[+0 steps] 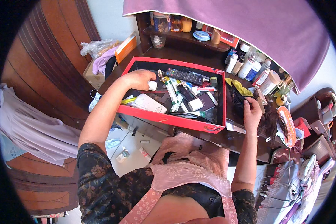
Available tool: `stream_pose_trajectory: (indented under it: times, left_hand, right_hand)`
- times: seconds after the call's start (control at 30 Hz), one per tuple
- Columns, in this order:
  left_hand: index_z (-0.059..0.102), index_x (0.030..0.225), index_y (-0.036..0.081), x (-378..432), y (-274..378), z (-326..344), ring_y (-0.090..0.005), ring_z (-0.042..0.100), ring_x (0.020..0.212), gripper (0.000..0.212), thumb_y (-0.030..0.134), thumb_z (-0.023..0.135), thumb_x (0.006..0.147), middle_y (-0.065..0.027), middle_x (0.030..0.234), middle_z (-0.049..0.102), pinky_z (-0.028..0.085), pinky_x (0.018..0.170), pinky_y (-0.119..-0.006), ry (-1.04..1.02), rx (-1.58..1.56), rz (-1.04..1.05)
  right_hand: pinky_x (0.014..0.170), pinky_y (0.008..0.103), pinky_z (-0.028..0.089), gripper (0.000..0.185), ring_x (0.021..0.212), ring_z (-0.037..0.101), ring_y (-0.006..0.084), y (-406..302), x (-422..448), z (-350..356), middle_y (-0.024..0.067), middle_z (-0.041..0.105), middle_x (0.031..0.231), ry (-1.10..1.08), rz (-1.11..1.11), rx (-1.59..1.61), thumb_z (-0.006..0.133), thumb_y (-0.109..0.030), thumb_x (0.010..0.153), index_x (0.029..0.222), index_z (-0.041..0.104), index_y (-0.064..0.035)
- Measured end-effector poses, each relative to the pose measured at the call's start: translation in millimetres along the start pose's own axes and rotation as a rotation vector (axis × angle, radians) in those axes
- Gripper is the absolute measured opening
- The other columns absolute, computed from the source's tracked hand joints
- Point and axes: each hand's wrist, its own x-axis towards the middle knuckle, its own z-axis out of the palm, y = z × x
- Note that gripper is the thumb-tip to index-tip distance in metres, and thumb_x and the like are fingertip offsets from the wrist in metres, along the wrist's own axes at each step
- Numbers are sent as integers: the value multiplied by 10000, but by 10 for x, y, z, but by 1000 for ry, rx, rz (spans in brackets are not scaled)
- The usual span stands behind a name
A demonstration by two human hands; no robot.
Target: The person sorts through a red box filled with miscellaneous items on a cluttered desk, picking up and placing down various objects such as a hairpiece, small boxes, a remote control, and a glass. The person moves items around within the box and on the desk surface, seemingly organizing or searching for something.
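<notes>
A red-rimmed box (168, 120) with a dark inside lies across the dark wooden dresser top. My left hand (142, 79) reaches into its left part and holds a small white object (152, 85). In the box are a black remote control (186, 76), a white rounded device (149, 103), a smartphone (207, 101), a white charger block (196, 104), several green-and-white packets (172, 92) and black cables. To the right of the box, my right hand (252, 110) pinches a thin black item by its edge, next to dark sheer material and a yellow cloth (238, 87).
Bottles (247, 66) crowd the dresser's back right under a purple cloth (240, 25). A hair bundle (272, 121) and an orange oval board (287, 126) lie at the right. An orange panel (126, 48) stands at the left. Small boxes (123, 155) and a face mask (112, 143) lie on the floor.
</notes>
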Motion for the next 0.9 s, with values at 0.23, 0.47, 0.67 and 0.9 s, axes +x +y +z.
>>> stream_pose_trajectory:
  times: [0.23, 0.47, 0.67, 0.9]
  left_hand:
    - [641, 1064, 67, 139, 500, 114, -331, 575, 1023, 329, 106, 658, 738, -147, 1017, 608, 464, 881, -422, 299, -21, 469]
    - [607, 1040, 66, 266, 764, 321, -325, 539, 1029, 349, 38, 703, 706, -125, 1002, 554, 440, 886, -425, 221, 45, 442]
    - [565, 1014, 66, 244, 664, 396, -336, 556, 1007, 335, 39, 708, 712, -131, 986, 575, 453, 846, -421, 240, 30, 375]
    - [541, 1099, -11, 264, 565, 129, -163, 609, 920, 256, 67, 611, 866, -90, 998, 622, 494, 799, -305, -115, -994, 126]
  right_hand:
    - [806, 352, 487, 130, 875, 628, 298, -128, -115, 140, 146, 637, 917, 31, -184, -221, 641, -36, 801, 929, 641, -13]
    - [839, 369, 473, 172, 922, 605, 324, -129, -210, 163, 166, 619, 967, 56, -271, -209, 631, -28, 790, 959, 622, 0]
    - [889, 371, 456, 219, 974, 597, 323, -88, -232, 169, 168, 618, 1013, 83, -320, -155, 625, -8, 771, 990, 610, -2]
    - [971, 370, 408, 264, 1079, 559, 291, -119, -261, 99, 154, 597, 1100, 142, -277, -24, 613, 7, 771, 1034, 608, -10]
